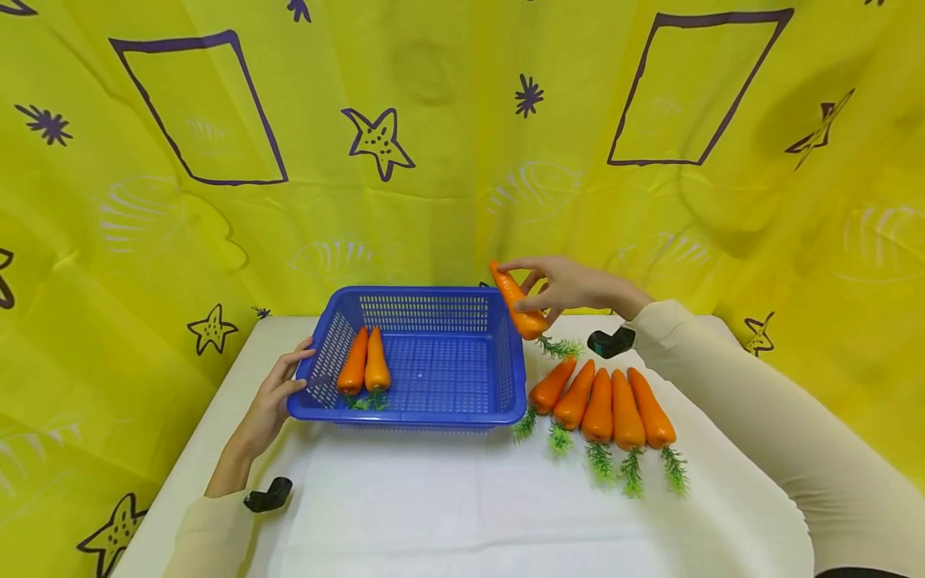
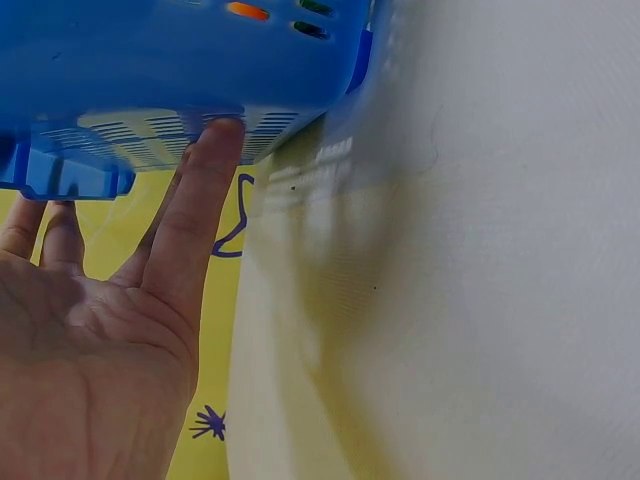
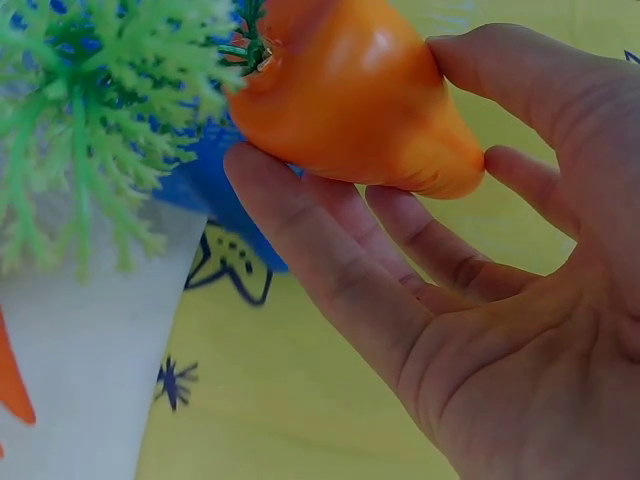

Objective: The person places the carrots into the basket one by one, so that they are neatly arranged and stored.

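Note:
A blue plastic basket (image 1: 433, 417) stands on the white-covered table, with two orange carrots (image 1: 353, 365) (image 1: 376, 365) lying side by side in its left part. My left hand (image 1: 270, 397) rests against the basket's left side; in the left wrist view its fingers (image 2: 190, 225) look fairly straight and touch the wall and rim. Above the basket's right rim, my right hand (image 1: 564, 285) grips another carrot (image 1: 519, 305) between thumb and fingers. That carrot tilts, narrow tip up and to the left, its green leaves (image 3: 90, 110) hanging at the thick end.
Right of the basket, several more carrots (image 1: 598, 405) lie in a fanned row, leaves toward the near edge. A yellow patterned curtain (image 1: 448, 160) hangs behind the table (image 1: 433, 506). Each wrist wears a black device (image 1: 269, 494).

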